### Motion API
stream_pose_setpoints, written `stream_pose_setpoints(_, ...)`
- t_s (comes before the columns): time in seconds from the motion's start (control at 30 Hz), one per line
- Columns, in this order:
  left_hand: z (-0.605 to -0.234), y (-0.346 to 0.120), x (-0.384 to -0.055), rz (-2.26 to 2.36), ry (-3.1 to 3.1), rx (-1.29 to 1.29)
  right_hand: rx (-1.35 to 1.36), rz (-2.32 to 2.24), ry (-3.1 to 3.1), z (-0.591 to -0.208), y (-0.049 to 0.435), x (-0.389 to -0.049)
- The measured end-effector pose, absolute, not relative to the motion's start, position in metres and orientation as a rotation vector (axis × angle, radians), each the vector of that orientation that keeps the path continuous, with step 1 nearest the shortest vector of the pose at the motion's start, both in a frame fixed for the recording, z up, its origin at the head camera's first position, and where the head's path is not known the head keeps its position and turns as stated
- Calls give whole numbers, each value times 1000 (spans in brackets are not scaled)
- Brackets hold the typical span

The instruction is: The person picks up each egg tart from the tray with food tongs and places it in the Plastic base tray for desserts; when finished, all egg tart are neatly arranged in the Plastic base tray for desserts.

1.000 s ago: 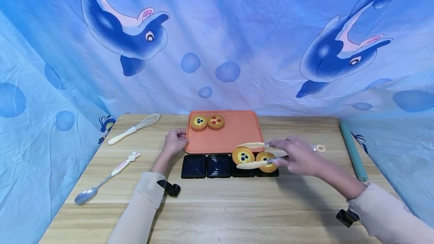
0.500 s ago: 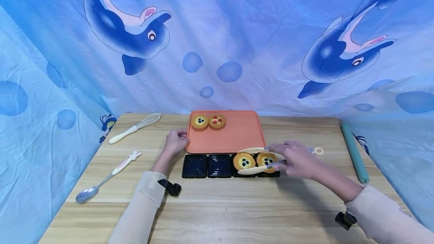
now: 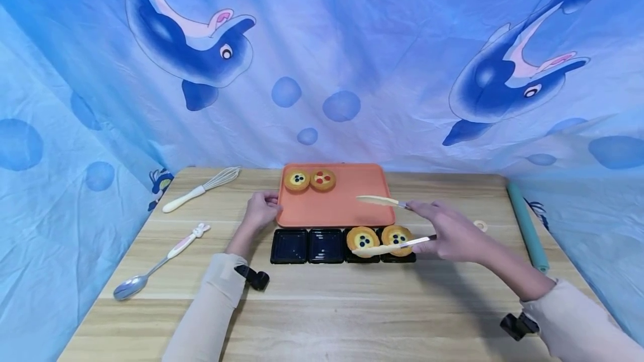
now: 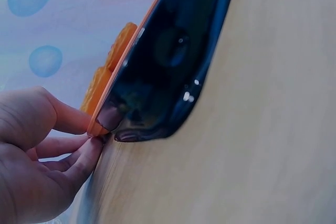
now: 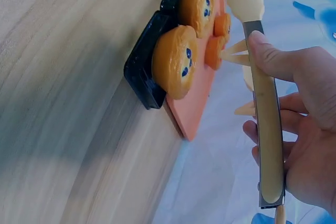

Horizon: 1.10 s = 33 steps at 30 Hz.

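My left hand pinches the left edge of the orange tray between thumb and fingers, as the left wrist view shows closely. A blueberry-topped tart and a red-topped tart lie at the tray's back left. Directly in front is a row of black square containers. Blueberry tarts, one and another, sit in its two right-hand squares. My right hand holds cream-tipped tongs with the arms spread apart; in the head view they reach over the tray and these two tarts.
A whisk lies at the back left of the wooden table. Nearer is a spoon with a rabbit handle. Along the right edge runs a green roll. A blue dolphin-print curtain stands behind.
The tongs come away from the blueberry tart, which now sits in the third square from the left. Their arms spread wider, the far one swinging back over the tray. My left hand stays at the tray.
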<state>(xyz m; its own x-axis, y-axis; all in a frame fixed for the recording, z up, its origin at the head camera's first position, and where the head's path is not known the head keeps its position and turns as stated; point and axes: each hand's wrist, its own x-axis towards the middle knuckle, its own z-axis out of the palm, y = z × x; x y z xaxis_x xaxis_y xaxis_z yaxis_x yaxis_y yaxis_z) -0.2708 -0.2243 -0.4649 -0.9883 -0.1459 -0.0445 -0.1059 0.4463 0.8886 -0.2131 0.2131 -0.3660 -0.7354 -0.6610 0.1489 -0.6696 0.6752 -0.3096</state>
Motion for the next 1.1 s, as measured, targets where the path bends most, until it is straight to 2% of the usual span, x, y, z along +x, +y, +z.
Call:
stream_pose_setpoints(0.6,-464,-225,-269,-1587,-2655,208,1111,653,-2805,-351,215,-225)
stream_pose_setpoints(1.1,-465,-225,-271,-1591,-2642,209,1182,752,-2796,-323,188,-281)
